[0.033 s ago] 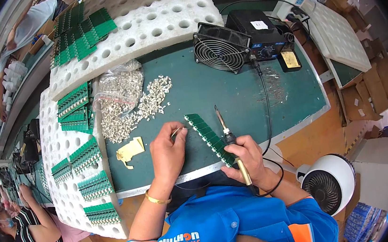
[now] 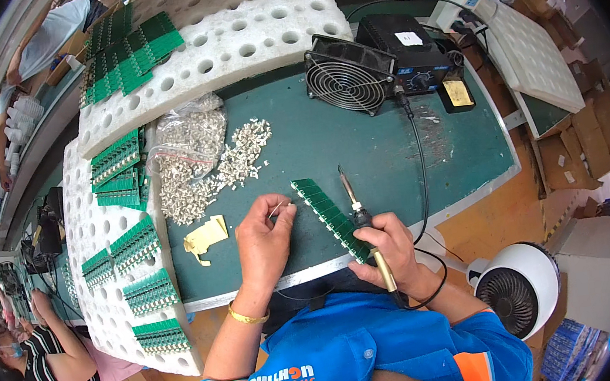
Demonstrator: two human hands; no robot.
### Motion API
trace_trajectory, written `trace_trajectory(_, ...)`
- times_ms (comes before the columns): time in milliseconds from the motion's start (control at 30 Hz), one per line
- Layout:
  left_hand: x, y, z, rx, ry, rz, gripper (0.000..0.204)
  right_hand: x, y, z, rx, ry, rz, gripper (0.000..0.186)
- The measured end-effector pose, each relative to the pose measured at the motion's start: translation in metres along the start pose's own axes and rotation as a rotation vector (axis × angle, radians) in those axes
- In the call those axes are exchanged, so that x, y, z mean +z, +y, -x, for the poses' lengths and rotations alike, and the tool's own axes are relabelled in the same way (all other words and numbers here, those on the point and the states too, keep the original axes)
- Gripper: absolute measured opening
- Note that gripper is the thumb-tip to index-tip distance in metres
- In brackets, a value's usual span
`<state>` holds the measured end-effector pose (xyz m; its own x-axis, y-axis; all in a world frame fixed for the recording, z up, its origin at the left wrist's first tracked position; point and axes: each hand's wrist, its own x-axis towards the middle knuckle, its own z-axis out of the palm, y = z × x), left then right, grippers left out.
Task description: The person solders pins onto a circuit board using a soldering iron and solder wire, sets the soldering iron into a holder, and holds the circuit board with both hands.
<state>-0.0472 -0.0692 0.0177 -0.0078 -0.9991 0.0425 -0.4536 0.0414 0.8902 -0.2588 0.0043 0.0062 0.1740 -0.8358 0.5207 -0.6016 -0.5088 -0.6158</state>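
My left hand (image 2: pixel 264 236) is pinched on a thin solder wire (image 2: pixel 276 209), just left of the board. A soldering iron (image 2: pixel 359 214) rests in my right hand (image 2: pixel 393 250), its bare tip pointing away from me. The same hand grips the near end of a green circuit board strip (image 2: pixel 328 216) with a row of white connectors along its left edge. The iron's tip stands apart from the board, to its right. A gap separates the wire from the board's far end.
White connectors (image 2: pixel 238 156) lie heaped beside a plastic bag (image 2: pixel 191 135). Foam trays (image 2: pixel 110 244) hold several green boards. A cooling fan (image 2: pixel 346 76) and soldering station (image 2: pixel 418 67) stand at the back. Yellow paper (image 2: pixel 206 238) lies left. The iron's cable (image 2: pixel 422 171) runs right.
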Motion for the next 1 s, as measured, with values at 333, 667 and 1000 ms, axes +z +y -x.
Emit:
trace_trajectory(333, -0.009, 0.021, 0.014, -0.406, -0.173, 0.591, 0.012, 0.001, 0.003, 0.001, -0.067, -0.016, 0.035, 0.054)
trace_trajectory(667, -0.008, 0.025, 0.018, -0.427, -0.154, 0.619, 0.01, 0.002, 0.0, 0.0, -0.02, -0.017, 0.014, 0.056)
trace_trajectory(1000, -0.007, 0.023, 0.019, -0.497, -0.114, 0.679, 0.005, 0.003, 0.004, 0.0, -0.107, -0.03, 0.061, 0.06)
